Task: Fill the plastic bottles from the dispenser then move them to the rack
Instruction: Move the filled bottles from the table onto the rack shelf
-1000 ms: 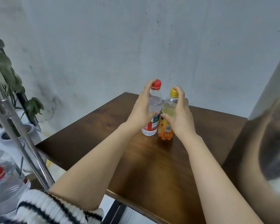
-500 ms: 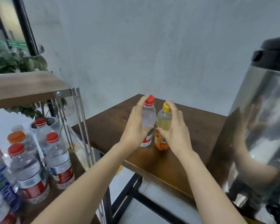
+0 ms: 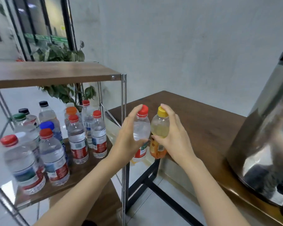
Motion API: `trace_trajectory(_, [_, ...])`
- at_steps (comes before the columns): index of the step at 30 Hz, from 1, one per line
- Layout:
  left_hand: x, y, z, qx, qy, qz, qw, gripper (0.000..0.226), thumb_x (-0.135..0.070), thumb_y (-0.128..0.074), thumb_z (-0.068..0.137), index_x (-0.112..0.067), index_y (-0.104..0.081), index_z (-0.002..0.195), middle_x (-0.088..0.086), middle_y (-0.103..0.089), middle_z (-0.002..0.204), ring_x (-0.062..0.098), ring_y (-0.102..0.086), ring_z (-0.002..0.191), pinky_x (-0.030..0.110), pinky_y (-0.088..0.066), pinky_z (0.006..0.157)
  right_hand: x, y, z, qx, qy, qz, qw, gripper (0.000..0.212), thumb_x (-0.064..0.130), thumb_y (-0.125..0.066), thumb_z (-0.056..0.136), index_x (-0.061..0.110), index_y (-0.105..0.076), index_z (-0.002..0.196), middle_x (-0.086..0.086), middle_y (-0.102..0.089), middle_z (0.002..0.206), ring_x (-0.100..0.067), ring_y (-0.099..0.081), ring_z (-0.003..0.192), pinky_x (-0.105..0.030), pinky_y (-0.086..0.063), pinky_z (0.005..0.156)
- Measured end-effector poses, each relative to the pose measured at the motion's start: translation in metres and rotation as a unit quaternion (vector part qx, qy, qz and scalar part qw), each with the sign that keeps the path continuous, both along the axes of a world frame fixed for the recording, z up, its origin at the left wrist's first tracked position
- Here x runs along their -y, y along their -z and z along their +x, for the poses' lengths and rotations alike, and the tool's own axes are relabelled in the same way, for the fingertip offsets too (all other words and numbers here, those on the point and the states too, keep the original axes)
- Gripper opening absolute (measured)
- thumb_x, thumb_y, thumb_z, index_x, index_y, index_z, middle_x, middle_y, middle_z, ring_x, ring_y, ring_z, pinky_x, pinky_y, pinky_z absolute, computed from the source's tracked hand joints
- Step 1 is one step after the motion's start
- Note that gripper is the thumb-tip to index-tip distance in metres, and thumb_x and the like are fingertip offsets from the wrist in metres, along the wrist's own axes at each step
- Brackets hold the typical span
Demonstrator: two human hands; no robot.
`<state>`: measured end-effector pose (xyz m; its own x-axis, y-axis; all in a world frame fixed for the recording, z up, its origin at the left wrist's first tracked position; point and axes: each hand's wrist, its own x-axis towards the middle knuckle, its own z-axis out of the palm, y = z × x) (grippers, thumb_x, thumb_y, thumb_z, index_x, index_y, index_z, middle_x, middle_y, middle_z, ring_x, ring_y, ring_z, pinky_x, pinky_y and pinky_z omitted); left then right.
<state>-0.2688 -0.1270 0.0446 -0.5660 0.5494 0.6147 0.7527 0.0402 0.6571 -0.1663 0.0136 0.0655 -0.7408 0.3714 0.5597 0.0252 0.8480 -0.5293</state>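
Rack point(image 3: 123, 111) takes up left half of frame, table point(image 3: 203, 124) centre-right, just beside it with a slim gap between. Bunch of bottles point(image 3: 77, 139) standing on rack's lower shelf, lower left, top shelf over them. Plant point(image 3: 59, 53) behind rack, upper left. Dispenser point(image 3: 260, 144) on table, far right edge. Dead centre: two bottles side by side over table's near-left edge, just right of rack post. Left bottle point(image 3: 141, 128) in left hand point(image 3: 127, 141), right bottle point(image 3: 159, 128) in right hand point(image 3: 175, 141).
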Motion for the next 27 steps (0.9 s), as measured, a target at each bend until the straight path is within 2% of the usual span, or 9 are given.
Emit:
trace_trajectory(3, [0.039, 0.019, -0.002, 0.025, -0.037, 0.0, 0.999, 0.111, -0.008, -0.083, 0.075, -0.067, -0.013, 0.136, -0.033, -0.037, 0.134, -0.02, -0.037, 0.123, 0.002, -0.035, 0.095, 0.025, 0.009, -0.014, 0.0, -0.051, -0.034, 0.998, 0.102, 0.021, -0.084, 0.077, 0.057, -0.013, 0.141, 0.014, -0.039, 0.14, 0.004, -0.042, 0.11, -0.024, -0.047, 0.092])
trace_trajectory(6, [0.075, 0.036, -0.009, 0.052, -0.087, 0.005, 0.995, 0.109, -0.01, -0.083, 0.076, -0.071, -0.013, 0.133, -0.033, -0.037, 0.135, -0.02, -0.037, 0.122, 0.008, -0.033, 0.096, 0.047, 0.02, -0.036, 0.005, -0.094, -0.076, 0.993, 0.102, 0.019, -0.085, 0.075, 0.054, -0.016, 0.141, 0.012, -0.042, 0.136, -0.003, -0.048, 0.114, -0.024, -0.049, 0.092])
trace_trajectory(9, [0.102, 0.049, -0.022, 0.053, -0.134, 0.004, 0.99, 0.105, -0.012, -0.083, 0.077, -0.069, -0.015, 0.134, -0.037, -0.035, 0.134, -0.022, -0.038, 0.12, -0.001, -0.035, 0.088, 0.067, 0.034, -0.062, 0.018, -0.129, -0.09, 0.987, 0.101, 0.021, -0.085, 0.075, 0.053, -0.017, 0.142, 0.013, -0.04, 0.139, -0.001, -0.045, 0.117, -0.019, -0.046, 0.091])
trace_trajectory(11, [0.112, 0.055, -0.032, 0.062, -0.165, 0.004, 0.984, 0.104, -0.013, -0.083, 0.076, -0.066, -0.016, 0.136, -0.027, -0.04, 0.139, -0.014, -0.041, 0.123, 0.003, -0.038, 0.094, 0.078, 0.043, -0.079, 0.031, -0.144, -0.095, 0.984, 0.1, 0.021, -0.085, 0.076, 0.054, -0.016, 0.141, 0.014, -0.039, 0.14, 0.003, -0.041, 0.114, -0.016, -0.043, 0.09])
trace_trajectory(14, [0.12, 0.062, -0.048, 0.068, -0.201, 0.009, 0.977, 0.103, -0.016, -0.085, 0.075, -0.06, -0.017, 0.139, -0.023, -0.04, 0.144, 0.002, -0.042, 0.133, 0.022, -0.039, 0.107, 0.092, 0.054, -0.102, 0.042, -0.161, -0.11, 0.98, 0.1, 0.018, -0.084, 0.077, 0.055, -0.016, 0.141, 0.013, -0.038, 0.145, 0.0, -0.043, 0.12, -0.028, -0.047, 0.097])
trace_trajectory(17, [0.122, 0.07, -0.06, 0.074, -0.209, 0.025, 0.975, 0.101, -0.011, -0.084, 0.076, -0.058, -0.021, 0.138, -0.04, -0.035, 0.139, -0.006, -0.039, 0.133, 0.016, -0.035, 0.11, 0.099, 0.067, -0.122, 0.046, -0.176, -0.109, 0.977, 0.099, 0.016, -0.084, 0.077, 0.051, -0.019, 0.143, 0.011, -0.036, 0.151, -0.002, -0.039, 0.13, -0.028, -0.042, 0.103])
trace_trajectory(21, [0.119, 0.078, -0.072, 0.098, -0.227, 0.04, 0.968, 0.094, -0.017, -0.08, 0.082, -0.068, -0.021, 0.133, -0.041, -0.037, 0.136, -0.007, -0.04, 0.132, 0.017, -0.038, 0.109, 0.101, 0.085, -0.145, 0.062, -0.183, -0.122, 0.973, 0.102, 0.016, -0.082, 0.078, 0.062, -0.015, 0.139, 0.01, -0.037, 0.148, -0.008, -0.044, 0.131, -0.034, -0.049, 0.1])
trace_trajectory(23, [0.118, 0.084, -0.078, 0.101, -0.237, 0.038, 0.966, 0.091, -0.02, -0.079, 0.083, -0.067, -0.021, 0.134, -0.042, -0.038, 0.135, -0.006, -0.041, 0.131, 0.017, -0.039, 0.107, 0.1, 0.093, -0.153, 0.069, -0.181, -0.121, 0.974, 0.102, 0.018, -0.082, 0.078, 0.066, -0.013, 0.136, 0.011, -0.035, 0.15, -0.008, -0.045, 0.13, -0.031, -0.048, 0.095])
trace_trajectory(27, [0.116, 0.089, -0.087, 0.108, -0.245, 0.028, 0.963, 0.088, -0.022, -0.08, 0.083, -0.059, -0.023, 0.139, -0.037, -0.04, 0.135, -0.009, -0.042, 0.128, 0.006, -0.037, 0.1, 0.097, 0.104, -0.163, 0.084, -0.188, -0.135, 0.969, 0.099, 0.02, -0.082, 0.079, 0.066, -0.014, 0.135, 0.011, -0.035, 0.151, 0.002, -0.045, 0.115, -0.017, -0.044, 0.084])
